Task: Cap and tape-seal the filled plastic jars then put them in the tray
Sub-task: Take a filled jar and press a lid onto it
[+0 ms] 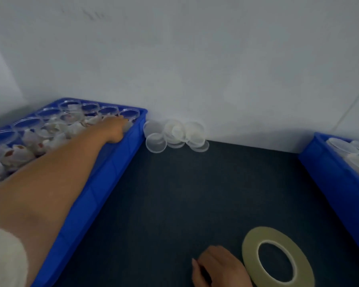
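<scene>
My left hand (114, 129) reaches far into the blue tray (104, 183) on the left, fingers curled among the clear plastic jars (50, 133) near its far right corner. Whether it holds one is hidden. Several jars there hold white and orange contents; others along the back look empty. My right hand (218, 268) rests on the dark mat at the bottom, fingers loosely curled, holding nothing, just left of a flat roll of pale tape (278, 259). A heap of clear round lids (174, 135) lies against the wall.
A second blue tray (330, 172) with clear capped jars stands at the right edge. The dark mat (195, 193) spans the space between the trays. A white wall closes off the back.
</scene>
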Action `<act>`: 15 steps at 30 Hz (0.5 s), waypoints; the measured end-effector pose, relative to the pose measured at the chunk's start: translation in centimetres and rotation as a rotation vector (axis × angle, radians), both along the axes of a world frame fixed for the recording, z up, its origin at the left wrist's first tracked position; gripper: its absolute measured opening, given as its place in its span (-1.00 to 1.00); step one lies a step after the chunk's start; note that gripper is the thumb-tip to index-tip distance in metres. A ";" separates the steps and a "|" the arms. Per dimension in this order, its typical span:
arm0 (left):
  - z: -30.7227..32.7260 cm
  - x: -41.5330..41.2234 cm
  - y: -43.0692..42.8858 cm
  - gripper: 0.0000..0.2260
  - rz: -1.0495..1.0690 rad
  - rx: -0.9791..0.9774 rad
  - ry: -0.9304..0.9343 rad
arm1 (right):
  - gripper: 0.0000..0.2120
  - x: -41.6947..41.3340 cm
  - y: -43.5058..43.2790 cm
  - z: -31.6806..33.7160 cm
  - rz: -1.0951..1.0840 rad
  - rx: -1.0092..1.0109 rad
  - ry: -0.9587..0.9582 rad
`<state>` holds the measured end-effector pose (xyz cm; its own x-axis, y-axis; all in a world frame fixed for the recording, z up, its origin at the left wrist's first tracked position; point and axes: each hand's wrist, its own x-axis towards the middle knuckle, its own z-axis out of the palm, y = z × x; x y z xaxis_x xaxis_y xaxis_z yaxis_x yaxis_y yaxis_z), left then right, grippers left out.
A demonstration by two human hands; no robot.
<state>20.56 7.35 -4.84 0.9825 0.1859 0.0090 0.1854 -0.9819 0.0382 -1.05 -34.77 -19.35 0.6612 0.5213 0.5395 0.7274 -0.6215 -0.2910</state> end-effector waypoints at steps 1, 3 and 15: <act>-0.7 0.3 0.3 -0.92 -0.014 0.002 -0.027 | -0.67 0.2 0.0 0.0 -0.003 -0.006 -0.013; -1.8 1.1 1.2 -0.90 0.039 -0.051 -0.133 | -0.76 0.4 0.0 0.0 -0.001 -0.004 -0.067; -2.1 3.7 2.1 -0.74 0.185 -0.081 -0.207 | -0.63 0.6 0.1 -0.6 -0.029 -0.029 -0.083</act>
<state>24.30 9.48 -6.99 0.9107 0.3701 0.1837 0.3411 -0.9243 0.1712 -0.41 -34.66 -19.95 0.6296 0.5189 0.5783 0.7302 -0.6495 -0.2121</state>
